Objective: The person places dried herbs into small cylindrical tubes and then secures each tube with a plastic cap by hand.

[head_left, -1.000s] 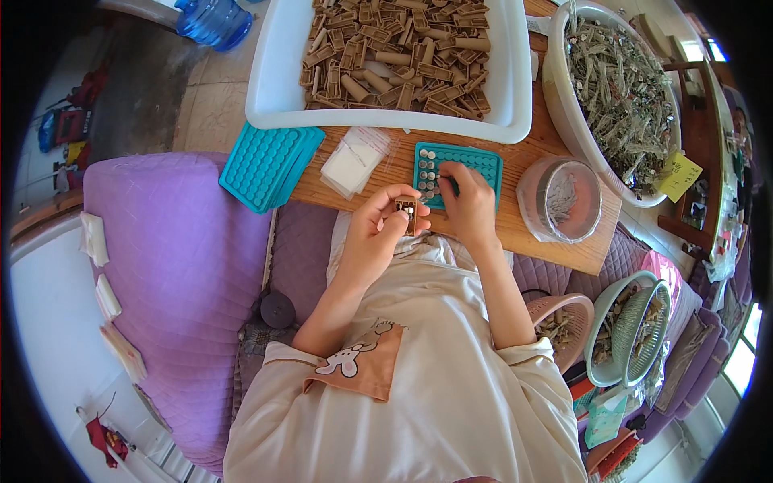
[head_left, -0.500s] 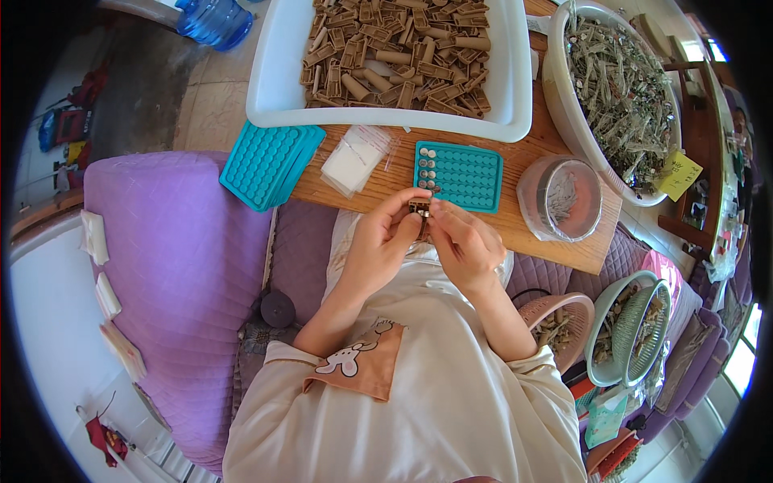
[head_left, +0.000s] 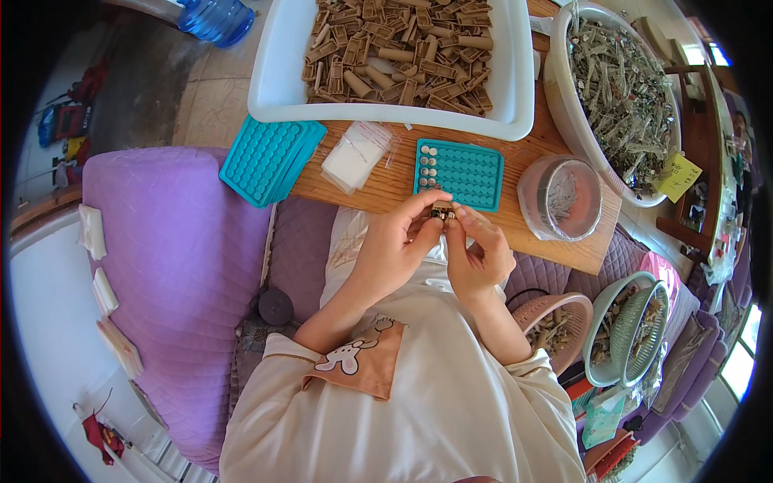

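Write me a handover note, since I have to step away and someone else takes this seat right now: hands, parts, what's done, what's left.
Left hand and right hand: both raised over the lap, fingertips pinching one small dark part between them.
Teal grid tray lies on the wooden board just ahead; only its left column holds pale pieces, the remaining cells look unfilled.
Spare teal trays are stacked at the board's left, clear bags beside them.
White tub of brown tubes sits behind.
Done: about one column. Left: most of the tray.
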A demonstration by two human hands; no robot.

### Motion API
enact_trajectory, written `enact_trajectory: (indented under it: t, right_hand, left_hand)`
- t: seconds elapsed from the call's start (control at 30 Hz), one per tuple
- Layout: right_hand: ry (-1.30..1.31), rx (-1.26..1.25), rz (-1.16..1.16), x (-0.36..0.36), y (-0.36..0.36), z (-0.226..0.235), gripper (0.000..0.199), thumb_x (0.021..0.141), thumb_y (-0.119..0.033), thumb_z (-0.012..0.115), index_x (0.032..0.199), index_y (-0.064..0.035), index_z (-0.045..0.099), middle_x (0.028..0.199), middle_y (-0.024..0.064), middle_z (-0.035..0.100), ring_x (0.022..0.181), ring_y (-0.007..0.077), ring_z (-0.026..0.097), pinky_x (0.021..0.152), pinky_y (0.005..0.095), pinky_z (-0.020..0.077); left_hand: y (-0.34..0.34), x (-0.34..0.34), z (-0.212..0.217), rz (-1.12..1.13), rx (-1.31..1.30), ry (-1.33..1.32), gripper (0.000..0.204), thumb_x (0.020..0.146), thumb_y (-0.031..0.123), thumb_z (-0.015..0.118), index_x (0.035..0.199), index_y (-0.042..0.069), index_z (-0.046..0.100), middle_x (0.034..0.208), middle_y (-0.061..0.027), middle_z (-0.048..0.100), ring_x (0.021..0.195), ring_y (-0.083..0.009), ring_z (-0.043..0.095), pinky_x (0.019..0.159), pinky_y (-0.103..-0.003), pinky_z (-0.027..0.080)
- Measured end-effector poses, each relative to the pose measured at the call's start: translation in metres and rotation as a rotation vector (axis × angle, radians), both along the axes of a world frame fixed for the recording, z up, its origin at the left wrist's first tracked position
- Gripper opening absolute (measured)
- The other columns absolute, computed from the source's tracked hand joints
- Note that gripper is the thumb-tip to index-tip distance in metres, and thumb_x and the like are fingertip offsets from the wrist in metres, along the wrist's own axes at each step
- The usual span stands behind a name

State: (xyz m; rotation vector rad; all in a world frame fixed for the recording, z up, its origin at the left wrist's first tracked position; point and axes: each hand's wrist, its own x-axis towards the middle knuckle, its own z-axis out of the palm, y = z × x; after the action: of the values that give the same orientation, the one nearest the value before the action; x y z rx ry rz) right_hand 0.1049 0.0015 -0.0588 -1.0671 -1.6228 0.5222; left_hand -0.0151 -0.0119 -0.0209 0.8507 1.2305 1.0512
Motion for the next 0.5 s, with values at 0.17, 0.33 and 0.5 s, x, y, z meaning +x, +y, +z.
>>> enact_trajectory:
  t: [0.17, 0.33, 0.5]
  right_hand:
    - [-0.029, 0.093, 0.023, -0.002, 0.003, -0.001, 0.026, 0.064, 0.011, 0.064, 0.084, 0.0017, 0.051, 0.079, 0.0141, 0.06, 0.074, 0.0263, 0.062, 0.062, 0.0304, 0.0518]
    - [-0.108, 0.189, 0.117, 0.0, 0.011, -0.005, 0.024, 0.063, 0.011, 0.063, 0.083, 0.0019, 0.053, 0.08, 0.0139, 0.06, 0.076, 0.0278, 0.062, 0.062, 0.0316, 0.0518]
    - [-0.261, 0.089, 0.342, 0.001, 0.02, -0.006, 0.028, 0.065, 0.007, 0.06, 0.092, 0.0005, 0.055, 0.083, 0.0109, 0.061, 0.083, 0.0267, 0.06, 0.068, 0.0315, 0.0498]
  left_hand:
    - [0.0, -0.003, -0.002, -0.03, 0.027, 0.064, 0.029, 0.082, -0.003, 0.047, 0.11, 0.0, 0.049, 0.091, -0.006, 0.058, 0.081, -0.006, 0.053, 0.07, -0.019, 0.044]
    - [-0.001, -0.002, -0.011, 0.014, -0.012, 0.011, 0.029, 0.081, 0.0, 0.048, 0.11, 0.0, 0.048, 0.086, -0.0098, 0.059, 0.076, -0.0101, 0.057, 0.067, -0.022, 0.046]
    - [0.001, -0.011, -0.034, 0.124, -0.072, -0.202, 0.025, 0.082, 0.0, 0.042, 0.106, -0.002, 0.049, 0.085, -0.0086, 0.058, 0.073, -0.0087, 0.056, 0.062, -0.02, 0.045]
